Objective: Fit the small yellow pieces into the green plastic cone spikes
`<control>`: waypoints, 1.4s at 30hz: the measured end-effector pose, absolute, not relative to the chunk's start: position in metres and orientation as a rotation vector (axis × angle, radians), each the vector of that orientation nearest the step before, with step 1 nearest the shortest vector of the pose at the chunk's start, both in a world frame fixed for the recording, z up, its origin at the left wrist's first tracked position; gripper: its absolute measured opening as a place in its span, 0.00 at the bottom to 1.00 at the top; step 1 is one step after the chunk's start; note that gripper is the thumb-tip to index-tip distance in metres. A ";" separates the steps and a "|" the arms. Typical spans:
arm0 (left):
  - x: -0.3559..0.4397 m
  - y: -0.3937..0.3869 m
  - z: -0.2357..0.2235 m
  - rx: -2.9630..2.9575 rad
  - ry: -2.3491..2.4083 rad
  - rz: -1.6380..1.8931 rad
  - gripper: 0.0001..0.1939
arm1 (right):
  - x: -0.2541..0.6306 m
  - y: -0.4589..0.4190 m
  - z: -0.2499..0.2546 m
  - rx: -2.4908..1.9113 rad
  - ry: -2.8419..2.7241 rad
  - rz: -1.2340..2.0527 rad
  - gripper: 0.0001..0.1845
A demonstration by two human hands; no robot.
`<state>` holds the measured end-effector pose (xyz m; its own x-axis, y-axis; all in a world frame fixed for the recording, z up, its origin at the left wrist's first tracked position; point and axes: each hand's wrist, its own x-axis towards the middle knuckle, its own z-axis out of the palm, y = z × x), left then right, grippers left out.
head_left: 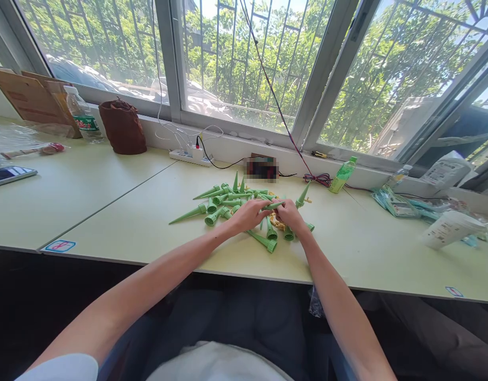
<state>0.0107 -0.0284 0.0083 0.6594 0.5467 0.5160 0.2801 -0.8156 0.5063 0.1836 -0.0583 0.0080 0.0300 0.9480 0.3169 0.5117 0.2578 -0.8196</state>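
Note:
My left hand point(249, 214) is closed around one end of a green plastic watering spike point(274, 205), which lies nearly level above the pile. Opposite it, my right hand point(289, 214) closes on the same spike, and its fingertips are partly hidden. Around and beneath both hands lie several more green spikes, such as one pointing left point(187, 214) and one with its cap toward the table's front edge point(263, 241). Small yellow plastic pieces point(277, 222) are heaped below my right hand. A spike with a yellow side piece point(303, 196) stands upright to the right.
Along the window sill sit a power strip point(191, 157), a pixelated dark object point(262, 168) and a green bottle point(343, 174). A brown bag point(123, 127), a water bottle point(83, 117) and a phone point(10, 175) are at left. A white cup point(450, 229) lies tilted at right.

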 end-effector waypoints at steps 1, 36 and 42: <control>0.011 -0.029 0.009 2.483 0.667 0.940 0.14 | 0.183 -0.058 0.008 -1.381 -1.601 0.618 0.21; 0.014 -0.032 0.020 1.621 0.651 0.799 0.18 | 0.171 -0.067 0.018 -1.125 -1.537 0.839 0.26; 0.011 -0.032 0.024 1.548 0.631 0.715 0.17 | 0.174 -0.069 0.017 -1.070 -1.572 0.859 0.26</control>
